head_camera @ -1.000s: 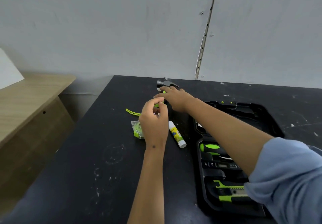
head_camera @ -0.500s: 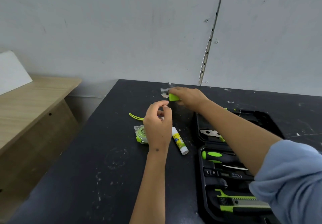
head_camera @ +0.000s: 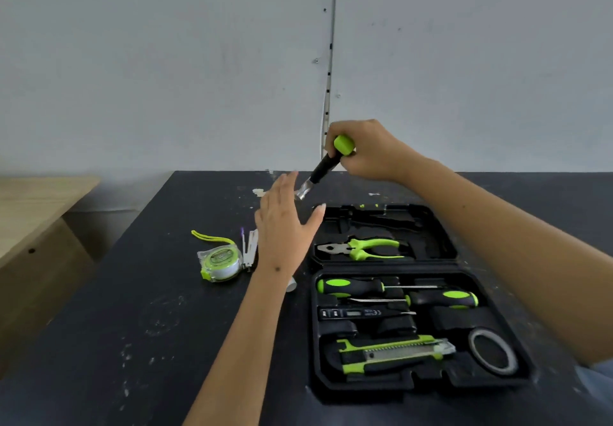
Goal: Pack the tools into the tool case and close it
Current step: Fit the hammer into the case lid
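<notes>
Head view: on the black table (head_camera: 139, 326) the open tool case (head_camera: 428, 389) lies below the right hand (head_camera: 368, 152), which grips the hammer (head_camera: 323, 167) by its handle end above the case's far edge. Left hand (head_camera: 285, 226), fingers spread and holding nothing, hovers just beside the hammer's head, with the tape measure (head_camera: 219, 261) to its left

Right hand (head_camera: 368, 152): has lifted the black-handled hammer with lime-green end cap (head_camera: 326, 163) off the counter, head hanging down.
Left hand (head_camera: 285, 226): fingers now spread flat, raised toward the hammer head.
</notes>
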